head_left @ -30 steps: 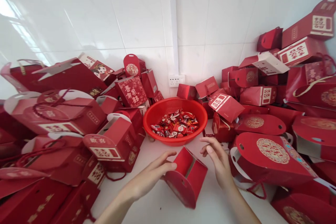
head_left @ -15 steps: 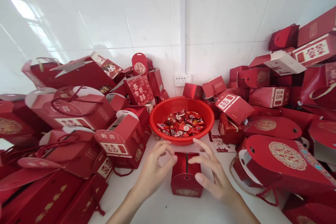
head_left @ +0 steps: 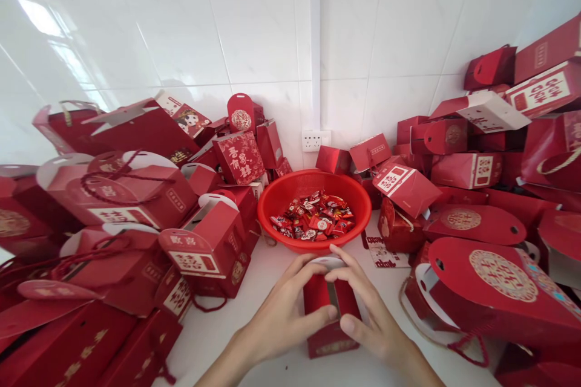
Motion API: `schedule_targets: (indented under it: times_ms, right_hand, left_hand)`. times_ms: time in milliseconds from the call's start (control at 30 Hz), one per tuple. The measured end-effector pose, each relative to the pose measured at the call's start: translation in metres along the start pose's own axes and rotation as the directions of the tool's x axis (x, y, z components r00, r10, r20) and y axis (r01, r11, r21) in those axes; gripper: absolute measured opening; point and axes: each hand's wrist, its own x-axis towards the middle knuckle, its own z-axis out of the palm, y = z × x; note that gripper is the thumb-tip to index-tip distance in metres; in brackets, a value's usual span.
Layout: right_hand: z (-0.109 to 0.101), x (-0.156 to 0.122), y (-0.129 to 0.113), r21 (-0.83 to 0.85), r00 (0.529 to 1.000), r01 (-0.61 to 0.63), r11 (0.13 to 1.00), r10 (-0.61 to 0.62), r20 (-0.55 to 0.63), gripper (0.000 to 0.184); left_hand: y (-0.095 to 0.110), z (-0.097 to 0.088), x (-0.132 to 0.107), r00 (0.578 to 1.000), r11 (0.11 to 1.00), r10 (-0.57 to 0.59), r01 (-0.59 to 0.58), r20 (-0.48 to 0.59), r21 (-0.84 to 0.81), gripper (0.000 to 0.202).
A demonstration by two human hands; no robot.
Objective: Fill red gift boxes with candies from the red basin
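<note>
Cupping a red gift box on the desk, in front of the candy basin; left hand and right hand curled over it, slightly apart. Sides look folded up, top gap isn't closed yet tho.

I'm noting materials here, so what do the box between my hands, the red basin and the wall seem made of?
The box: probably coated cardboard, slightly shiny, with thin folded panels.
The basin: likely smooth, glossy plastic, with an even red colour and rounded rim.
The wall: seemingly glazed ceramic tile, with straight joints and bright reflections.
</note>
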Motion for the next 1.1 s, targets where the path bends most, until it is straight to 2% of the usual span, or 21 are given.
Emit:
schedule_targets:
  times_ms: [133, 200, 267, 367, 533, 633, 733, 833, 967, 1033, 1100]
  right_hand:
    - [-0.001, -0.001, 0.000, 0.056, 0.998, -0.012, 0.998, 0.016, -0.067, 0.052]
    - [-0.002, -0.001, 0.000, 0.095, 0.995, -0.027, 0.995, 0.036, -0.097, 0.051]
    - [-0.004, -0.001, 0.000, 0.122, 0.992, -0.038, 0.992, 0.053, -0.117, 0.048]
    - [-0.007, 0.000, 0.000, 0.189, 0.985, -0.059, 0.980, 0.088, -0.149, 0.038]
    - [-0.008, 0.002, 0.000, 0.392, 0.946, -0.066, 0.918, 0.183, -0.269, 0.021]
    - [-0.010, 0.005, 0.000, 0.526, 0.917, -0.093, 0.845, 0.278, -0.284, 0.023]
    - [-0.013, 0.008, 0.001, 0.604, 0.901, -0.138, 0.785, 0.353, -0.252, 0.023]
    - [-0.015, 0.009, 0.002, 0.548, 0.882, -0.194, 0.814, 0.389, -0.266, 0.024]
    - [-0.012, 0.009, 0.001, 0.251, 0.880, -0.299, 0.921, 0.368, -0.302, 0.030]
    - [-0.008, 0.008, 0.001, 0.119, 0.899, -0.328, 0.937, 0.348, -0.264, 0.039]
    - [-0.005, 0.006, 0.001, 0.080, 0.920, -0.339, 0.938, 0.348, -0.180, 0.056]
  left_hand:
    - [-0.002, 0.005, 0.001, 0.992, 0.995, -0.051, 0.041, -0.114, -0.088, 0.023]
    - [-0.004, 0.005, 0.002, 0.981, 0.986, -0.093, 0.067, -0.168, -0.155, 0.025]
    - [-0.006, 0.004, 0.001, 0.978, 0.974, -0.127, 0.092, -0.164, -0.207, 0.024]
    - [-0.011, 0.001, -0.002, 0.984, 0.963, -0.154, 0.130, -0.087, -0.235, 0.011]
    - [-0.016, -0.003, -0.013, 0.994, 0.982, -0.104, 0.107, 0.024, -0.159, 0.041]
    - [-0.018, -0.004, -0.018, 0.994, 0.987, -0.112, 0.112, 0.004, -0.116, 0.054]
    - [-0.024, -0.003, -0.022, 0.981, 0.972, -0.191, 0.184, -0.038, -0.149, 0.063]
    - [-0.033, -0.003, -0.027, 0.966, 0.943, -0.254, 0.234, -0.057, -0.236, 0.070]
    - [-0.046, -0.005, -0.034, 0.948, 0.916, -0.301, 0.257, -0.103, -0.307, 0.072]
    - [-0.052, -0.006, -0.037, 0.934, 0.908, -0.329, 0.273, -0.137, -0.319, 0.071]
    - [-0.054, -0.006, -0.040, 0.928, 0.914, -0.328, 0.264, -0.179, -0.308, 0.069]
